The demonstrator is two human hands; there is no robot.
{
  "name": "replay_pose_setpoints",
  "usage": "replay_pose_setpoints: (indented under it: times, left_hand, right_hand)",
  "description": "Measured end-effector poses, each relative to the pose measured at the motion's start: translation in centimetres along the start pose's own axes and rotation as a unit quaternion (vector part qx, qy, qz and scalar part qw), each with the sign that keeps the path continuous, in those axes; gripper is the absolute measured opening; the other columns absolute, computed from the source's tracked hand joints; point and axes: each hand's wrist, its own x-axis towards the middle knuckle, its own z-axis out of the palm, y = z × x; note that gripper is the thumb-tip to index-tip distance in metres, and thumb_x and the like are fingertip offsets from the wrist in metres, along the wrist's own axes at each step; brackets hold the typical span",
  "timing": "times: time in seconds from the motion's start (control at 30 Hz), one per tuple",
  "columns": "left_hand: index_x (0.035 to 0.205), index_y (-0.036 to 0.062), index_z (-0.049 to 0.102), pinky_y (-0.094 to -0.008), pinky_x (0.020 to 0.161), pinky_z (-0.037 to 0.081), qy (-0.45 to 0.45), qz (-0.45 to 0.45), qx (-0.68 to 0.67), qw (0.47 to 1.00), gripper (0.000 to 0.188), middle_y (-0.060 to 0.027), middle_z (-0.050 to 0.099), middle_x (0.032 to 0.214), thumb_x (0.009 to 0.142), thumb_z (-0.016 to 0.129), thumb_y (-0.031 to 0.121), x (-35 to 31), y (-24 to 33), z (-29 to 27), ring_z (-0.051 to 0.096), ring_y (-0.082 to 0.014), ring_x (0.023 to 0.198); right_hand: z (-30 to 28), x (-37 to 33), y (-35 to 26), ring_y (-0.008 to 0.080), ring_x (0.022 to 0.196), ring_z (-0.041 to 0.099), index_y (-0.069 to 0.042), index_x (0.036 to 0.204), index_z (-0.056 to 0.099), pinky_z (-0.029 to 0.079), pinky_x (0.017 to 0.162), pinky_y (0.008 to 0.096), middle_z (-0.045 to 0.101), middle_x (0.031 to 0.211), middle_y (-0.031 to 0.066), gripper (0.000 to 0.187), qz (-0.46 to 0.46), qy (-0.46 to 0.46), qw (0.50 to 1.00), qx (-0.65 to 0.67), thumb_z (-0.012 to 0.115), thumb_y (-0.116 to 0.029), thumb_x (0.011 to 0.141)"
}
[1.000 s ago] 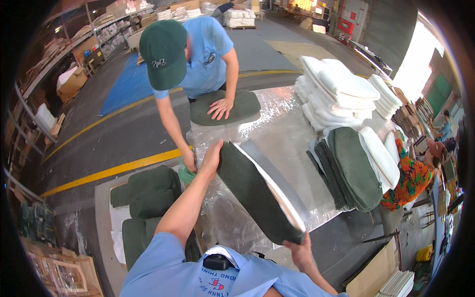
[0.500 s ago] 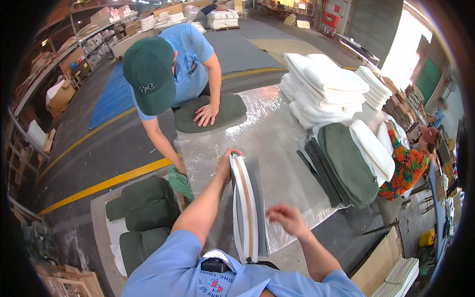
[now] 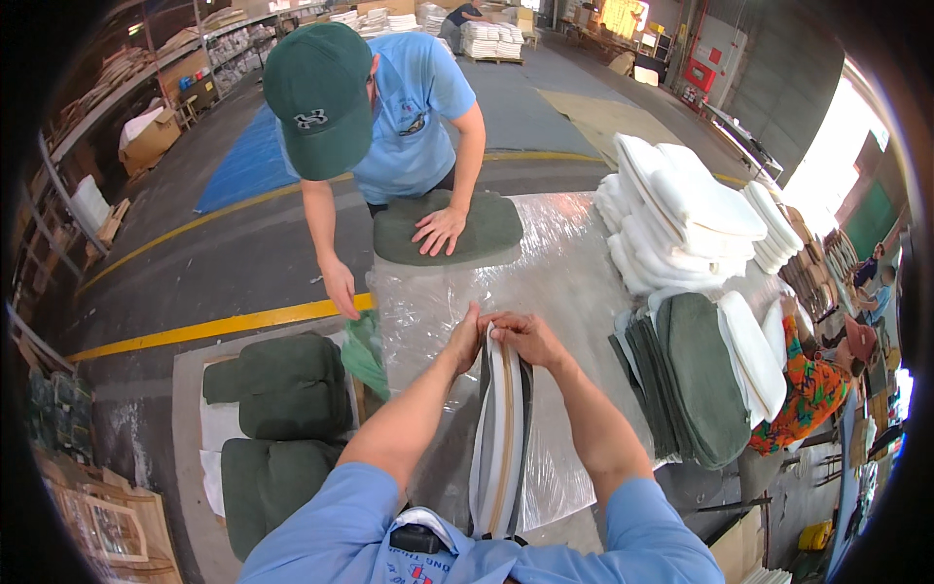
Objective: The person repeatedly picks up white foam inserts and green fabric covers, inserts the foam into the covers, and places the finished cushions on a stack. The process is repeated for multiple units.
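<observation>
On the plastic-covered table point(image 3: 574, 409) in front of me, a long cushion cover point(image 3: 505, 428) stands on edge. It has dark sides, white edges and a tan zipper-like strip along its top, and its near end reaches my body. At its far end, my left hand point(image 3: 469, 339) grips the dark fabric from the left. My right hand point(image 3: 528, 338) pinches the same end from the right, its fingers meeting those of the left. Across the table a co-worker's hand lies flat on a dark green cushion point(image 3: 491, 226). The co-worker's other hand hangs near a green plastic bag point(image 3: 364, 352).
To the right stand a tall stack of white cushion pads point(image 3: 681, 219) and a leaning row of dark green covers point(image 3: 700, 380). Folded dark green cushions point(image 3: 292, 389) are piled low on the left. Another person in a patterned shirt point(image 3: 803, 389) sits beyond the right side.
My right hand has come in from the right and taken hold of the cover's far end beside my left. The co-worker's lower hand has lifted off the green bag.
</observation>
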Motion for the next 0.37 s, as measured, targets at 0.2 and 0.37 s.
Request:
replay_pose_setpoints:
  times: [0.2, 0.37]
  left_hand:
    - [0.148, 0.0087, 0.063, -0.0360, 0.107, 0.048, -0.174, -0.005, 0.231, 0.957, 0.095, -0.0123, 0.075, 0.126, 0.106, 0.020, 0.081, 2.7, 9.2, 3.2, 0.067, -0.0192, 0.118]
    - [0.151, 0.0074, 0.061, -0.0349, 0.105, 0.050, -0.271, -0.097, 0.343, 0.894, 0.096, -0.0138, 0.076, 0.125, 0.105, 0.021, 0.082, 5.7, 8.4, 10.1, 0.068, -0.0198, 0.117]
  right_hand:
    - [4.1, -1.1, 1.7, 0.0144, 0.104, 0.067, 0.000, 0.116, 0.076, 0.053, 0.095, 0.0326, 0.077, 0.113, 0.0046, 0.019, 0.058, 0.147, 0.984, 0.086, 0.069, -0.015, 0.105]
    - [2.8, -2.1, 3.1, 0.0131, 0.114, 0.062, -0.002, 0.122, 0.075, 0.047, 0.105, 0.0335, 0.073, 0.115, 0.0019, 0.022, 0.006, 0.209, 0.971, 0.119, 0.070, -0.016, 0.106]
